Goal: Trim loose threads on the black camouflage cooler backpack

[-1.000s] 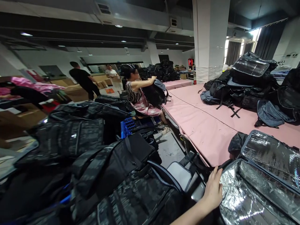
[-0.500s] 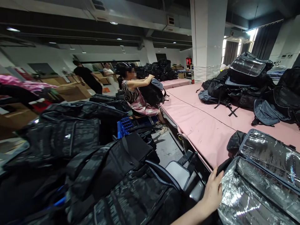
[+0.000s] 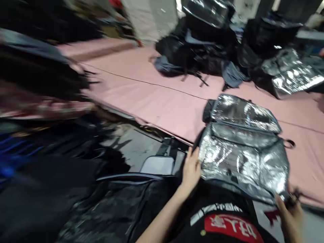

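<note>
A black backpack with a shiny silver lining (image 3: pixel 235 162) lies opened on the near edge of the pink table, its lined flap folded back. My left hand (image 3: pixel 191 170) grips its left side, thumb toward the lining and fingers along the black outer edge. At the lower right corner, my right hand (image 3: pixel 291 216) is closed on the bag's edge, with the thumb on the silver side. A small dark item beside the right fingers is too blurred to name. The bag's underside is hidden.
More black and silver-lined bags (image 3: pixel 202 47) are heaped across the pink table (image 3: pixel 141 87). Camouflage-patterned dark bags (image 3: pixel 108 206) crowd the left side. A grey-white padded panel (image 3: pixel 157 165) sits beside the table edge. Part of a blue crate (image 3: pixel 15 155) shows at far left.
My view has swung right and down, blurring the left side. My right hand has come into view at the bag's right corner. My left hand stays at the bag's left side.
</note>
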A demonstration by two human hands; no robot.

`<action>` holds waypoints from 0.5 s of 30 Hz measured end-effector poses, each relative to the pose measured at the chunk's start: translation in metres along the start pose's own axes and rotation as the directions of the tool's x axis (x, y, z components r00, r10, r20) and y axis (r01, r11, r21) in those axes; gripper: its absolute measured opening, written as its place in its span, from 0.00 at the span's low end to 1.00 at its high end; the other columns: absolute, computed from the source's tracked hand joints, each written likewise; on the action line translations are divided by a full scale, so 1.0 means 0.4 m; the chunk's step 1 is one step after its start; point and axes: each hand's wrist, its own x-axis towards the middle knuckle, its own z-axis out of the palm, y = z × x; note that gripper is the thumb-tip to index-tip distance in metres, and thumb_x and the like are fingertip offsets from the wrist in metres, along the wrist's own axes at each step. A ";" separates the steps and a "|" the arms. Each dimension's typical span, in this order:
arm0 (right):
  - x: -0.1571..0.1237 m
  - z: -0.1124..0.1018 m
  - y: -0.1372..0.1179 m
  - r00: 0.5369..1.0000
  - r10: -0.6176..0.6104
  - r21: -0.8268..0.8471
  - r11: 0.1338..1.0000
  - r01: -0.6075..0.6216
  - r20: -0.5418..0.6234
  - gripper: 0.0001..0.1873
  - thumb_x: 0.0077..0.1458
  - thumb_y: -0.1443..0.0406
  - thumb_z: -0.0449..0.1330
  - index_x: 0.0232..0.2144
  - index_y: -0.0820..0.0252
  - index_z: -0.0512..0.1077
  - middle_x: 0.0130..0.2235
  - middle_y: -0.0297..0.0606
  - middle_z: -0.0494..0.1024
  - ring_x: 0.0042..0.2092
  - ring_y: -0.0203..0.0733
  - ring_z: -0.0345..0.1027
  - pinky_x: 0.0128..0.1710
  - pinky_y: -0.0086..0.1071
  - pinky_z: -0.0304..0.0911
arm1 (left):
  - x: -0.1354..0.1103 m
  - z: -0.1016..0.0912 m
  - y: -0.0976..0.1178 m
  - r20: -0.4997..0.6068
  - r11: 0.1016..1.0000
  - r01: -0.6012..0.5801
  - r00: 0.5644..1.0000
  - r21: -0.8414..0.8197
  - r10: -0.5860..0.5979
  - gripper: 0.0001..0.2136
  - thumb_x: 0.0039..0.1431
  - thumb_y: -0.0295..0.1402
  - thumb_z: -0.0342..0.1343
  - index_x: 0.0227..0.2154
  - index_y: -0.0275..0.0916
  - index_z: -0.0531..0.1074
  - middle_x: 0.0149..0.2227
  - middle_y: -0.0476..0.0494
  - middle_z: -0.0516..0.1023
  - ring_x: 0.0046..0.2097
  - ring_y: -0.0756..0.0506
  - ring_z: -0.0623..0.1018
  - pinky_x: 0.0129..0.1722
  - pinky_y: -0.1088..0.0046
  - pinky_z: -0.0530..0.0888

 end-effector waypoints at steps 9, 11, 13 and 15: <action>-0.003 -0.021 0.002 0.995 -0.026 -0.012 1.000 0.025 -0.093 0.30 0.46 0.56 0.61 0.50 0.62 0.65 0.47 0.45 0.71 0.48 0.49 0.65 0.51 0.42 0.58 | -0.006 0.012 0.133 0.198 0.917 -0.384 0.896 -0.109 0.399 0.21 0.58 0.27 0.47 0.55 0.44 0.61 0.52 0.43 0.70 0.54 0.43 0.68 0.54 0.62 0.66; 0.001 -0.026 0.004 0.995 -0.042 -0.024 0.999 0.040 -0.087 0.29 0.47 0.57 0.61 0.50 0.63 0.65 0.47 0.45 0.71 0.47 0.48 0.65 0.51 0.43 0.58 | -0.020 0.030 0.153 0.433 0.917 -0.381 0.811 -0.117 0.392 0.20 0.58 0.31 0.48 0.55 0.42 0.62 0.50 0.41 0.72 0.51 0.42 0.71 0.49 0.62 0.70; 0.005 -0.035 0.009 0.996 -0.039 -0.038 0.999 0.036 -0.075 0.28 0.47 0.57 0.61 0.50 0.64 0.66 0.46 0.45 0.72 0.46 0.48 0.66 0.50 0.43 0.59 | -0.033 0.040 0.159 0.622 0.907 -0.398 0.677 -0.138 0.392 0.16 0.59 0.32 0.47 0.51 0.42 0.67 0.45 0.42 0.76 0.45 0.43 0.74 0.44 0.63 0.72; 0.009 -0.041 0.011 0.997 -0.026 -0.046 0.999 0.023 -0.066 0.28 0.46 0.57 0.62 0.49 0.64 0.67 0.45 0.45 0.72 0.47 0.49 0.66 0.49 0.43 0.59 | -0.040 0.037 0.157 0.734 0.891 -0.408 0.540 -0.199 0.411 0.15 0.61 0.31 0.43 0.45 0.44 0.72 0.42 0.45 0.78 0.42 0.44 0.75 0.40 0.65 0.73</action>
